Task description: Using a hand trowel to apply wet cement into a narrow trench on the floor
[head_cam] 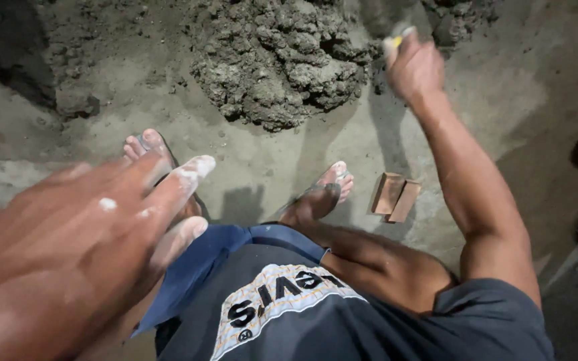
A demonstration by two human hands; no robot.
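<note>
While I watched the feed, the right hand (pixel 415 67) was closed around a yellow-handled tool (pixel 396 39), blurred, probably a trowel, at the near edge of the mortar pile (pixel 282 60) on the floor (pixel 516 93). Left hand (pixel 81 234) hung spread and empty, fingers dusted white. Mortar looked wet, heavy, crumbly; I'd take it by scooping low. Two bricks (pixel 395 196) lay beside the right foot (pixel 319 195).

The mortar heap (pixel 282 60) blocks the ground ahead. Just right of it, the right hand (pixel 413 67) fills the gap at its edge. Below the heap, bare floor (pixel 262 167) lies open between two feet; a brick piece (pixel 395 196) sits lower right.
</note>
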